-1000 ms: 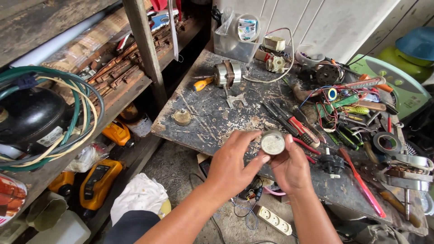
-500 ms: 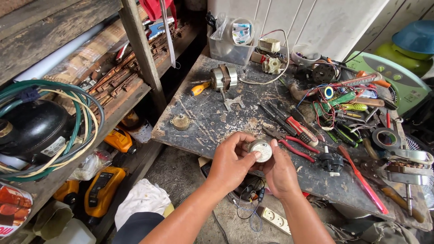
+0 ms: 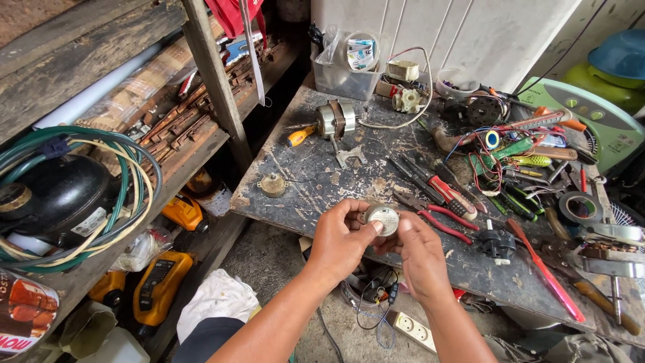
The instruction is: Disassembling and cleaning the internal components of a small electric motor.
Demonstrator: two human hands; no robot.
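We are holding a small round metal motor (image 3: 383, 219) between both hands, just above the near edge of the scratched counter (image 3: 316, 181). Our left hand (image 3: 340, 236) is curling around its left side, thumb pressing on the pale face, fingers wrapping behind. Our right hand (image 3: 418, 247) is closing on its right side, fingertips pinching the rim from below. The motor is sitting between the two thumbs, face tilted toward us. Just beyond our right hand, red-handled pliers (image 3: 440, 220) are lying on the counter. Well beyond our left hand, a small brass-coloured disc (image 3: 273, 184) is resting.
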